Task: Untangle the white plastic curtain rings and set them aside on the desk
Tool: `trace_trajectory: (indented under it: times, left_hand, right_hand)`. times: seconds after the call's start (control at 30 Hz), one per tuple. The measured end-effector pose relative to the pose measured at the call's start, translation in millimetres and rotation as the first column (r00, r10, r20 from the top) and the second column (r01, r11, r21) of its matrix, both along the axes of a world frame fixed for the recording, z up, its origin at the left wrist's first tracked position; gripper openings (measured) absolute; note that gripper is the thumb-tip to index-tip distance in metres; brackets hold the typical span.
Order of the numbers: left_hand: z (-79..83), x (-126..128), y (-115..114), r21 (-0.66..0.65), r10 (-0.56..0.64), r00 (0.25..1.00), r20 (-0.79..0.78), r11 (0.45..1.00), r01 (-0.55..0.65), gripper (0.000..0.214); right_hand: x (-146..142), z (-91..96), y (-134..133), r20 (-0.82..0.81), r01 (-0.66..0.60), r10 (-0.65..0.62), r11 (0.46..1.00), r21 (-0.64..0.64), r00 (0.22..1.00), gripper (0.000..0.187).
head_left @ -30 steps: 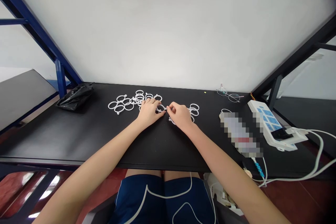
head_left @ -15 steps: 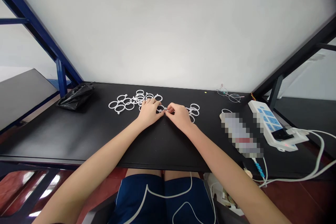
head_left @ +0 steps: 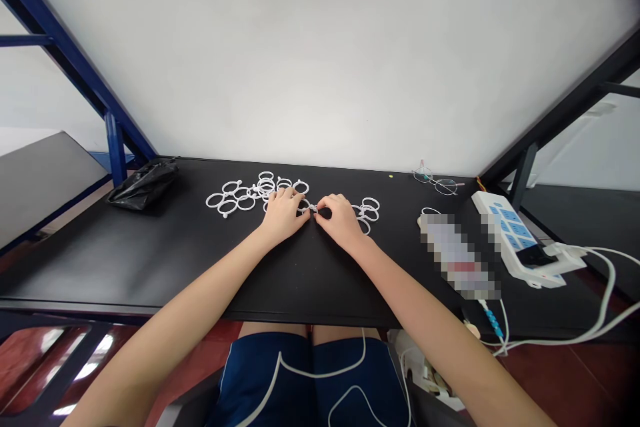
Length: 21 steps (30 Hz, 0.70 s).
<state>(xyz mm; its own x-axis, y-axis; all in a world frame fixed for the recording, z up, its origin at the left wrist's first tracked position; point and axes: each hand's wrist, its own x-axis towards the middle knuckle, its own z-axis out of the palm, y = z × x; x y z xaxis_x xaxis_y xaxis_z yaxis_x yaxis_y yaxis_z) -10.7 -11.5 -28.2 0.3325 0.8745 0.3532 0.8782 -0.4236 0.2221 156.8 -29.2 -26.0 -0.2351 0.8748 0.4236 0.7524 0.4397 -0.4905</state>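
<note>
My left hand point(head_left: 284, 215) rests low over the black table, its thumb and fingers closed on a white ring point(head_left: 304, 204) that shows only in part. Facing it, my right hand point(head_left: 340, 219) pinches a small white piece point(head_left: 315, 208) at that ring's right side. Whether this piece belongs to the ring or to a second one, I cannot tell. Several white rings with small knobs point(head_left: 245, 198) lie in a loose cluster left of and behind my left hand. A smaller group of white rings point(head_left: 370, 209) lies just right of my right hand, partly covered by it.
A crumpled black plastic bag point(head_left: 145, 185) lies at the far left of the table point(head_left: 150, 260). Toward the right are eyeglasses point(head_left: 434, 180), a blurred-out phone point(head_left: 457, 257) on a cable, and a white power strip point(head_left: 515, 233) with plugs and cords.
My right hand's fingers have shifted slightly, with thumb and forefinger a little wider around the small white piece. My left hand has barely moved. The surrounding rings lie as before.
</note>
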Motion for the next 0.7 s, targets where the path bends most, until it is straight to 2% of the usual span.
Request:
trace_trajectory:
  times: [0.4, 0.7]
  left_hand:
    - [1.6, -0.4, -1.2, 0.004, 0.011, 1.0, -0.015, 1.0, -0.011, 0.027]
    - [0.7, -0.8, -1.4, 0.017, 0.022, 1.0, -0.023, 1.0, -0.021, 0.021]
  right_hand:
    - [-1.0, -0.6, -0.7, 0.035, 0.024, -0.021, 0.996, -0.09, 0.999, 0.007]
    - [0.0, -0.5, -0.4, -0.006, 0.01, -0.01, 0.998, -0.056, 1.0, 0.011]
